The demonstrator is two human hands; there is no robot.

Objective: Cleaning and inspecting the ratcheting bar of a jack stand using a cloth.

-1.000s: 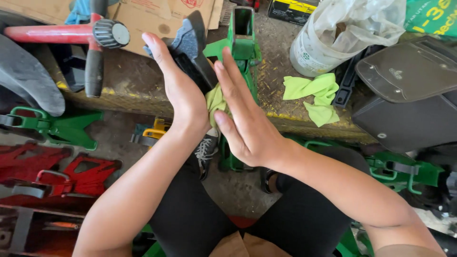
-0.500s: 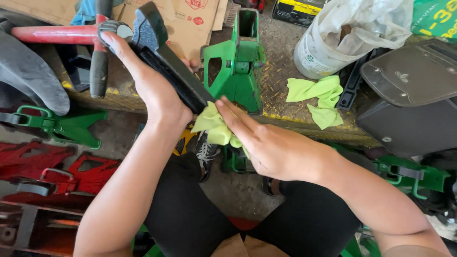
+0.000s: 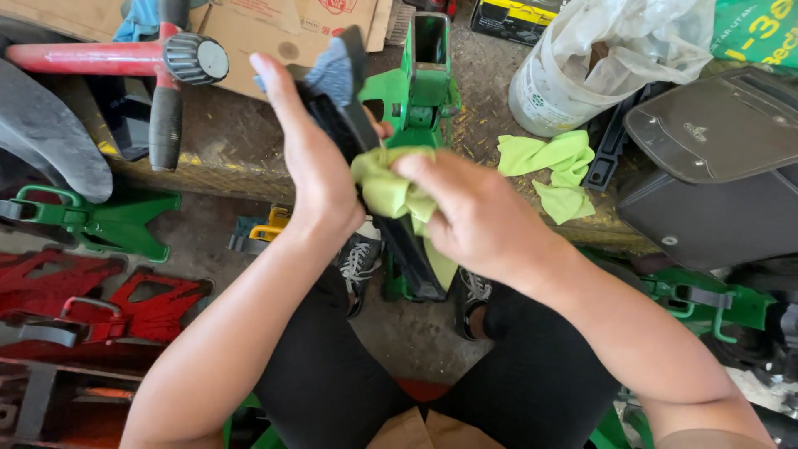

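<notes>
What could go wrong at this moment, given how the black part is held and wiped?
The left hand steadies the long black bar mostly with an open palm, so the right hand pushing the yellow-green cloth might knock it loose toward the shoes. The loose cloth may also snag on the green jack stand behind.

hands: 2, L (image 3: 312, 170) + R (image 3: 478, 216), mid frame
yellow-green cloths: 2, 1 in R hand (image 3: 391, 187), 1 on ledge upper right (image 3: 553, 170)
black bars: 1 (image 3: 399, 237), center
green jack stands: 3 seen, top center (image 3: 420, 91), left (image 3: 100, 220), lower right (image 3: 706, 299)
white buckets: 1 (image 3: 549, 91), upper right
shoes: 2 (image 3: 359, 262), center
</notes>
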